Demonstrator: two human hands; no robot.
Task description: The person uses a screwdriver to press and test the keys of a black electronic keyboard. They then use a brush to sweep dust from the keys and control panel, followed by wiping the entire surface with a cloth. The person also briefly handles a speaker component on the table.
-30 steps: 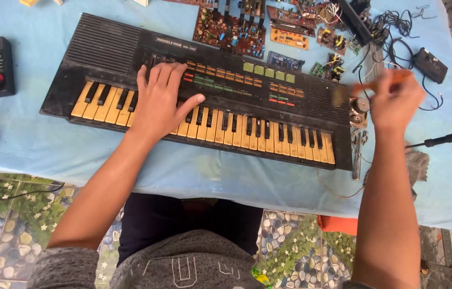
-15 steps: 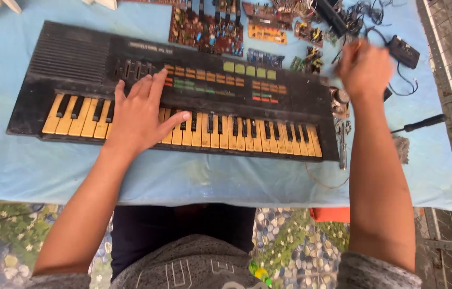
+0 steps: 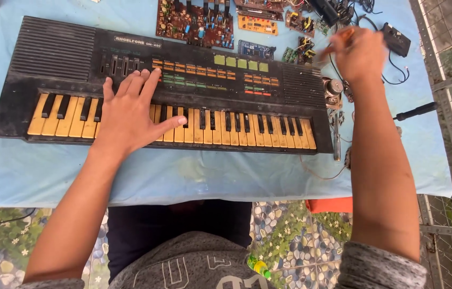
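Here the left hand (image 3: 129,115) lies flat and spread on the black keyboard (image 3: 162,85), fingers on the yellowed keys and button panel, gripping nothing. The keyboard rests across the blue-covered table (image 3: 183,176). The right hand (image 3: 362,53) hangs above the keyboard's right end, curled around a thin, blurred tool (image 3: 338,40), near circuit boards (image 3: 196,24).

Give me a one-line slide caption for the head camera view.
Left hand flat on a black electronic keyboard on a blue cloth; right hand raised, blurred, near loose circuit boards.
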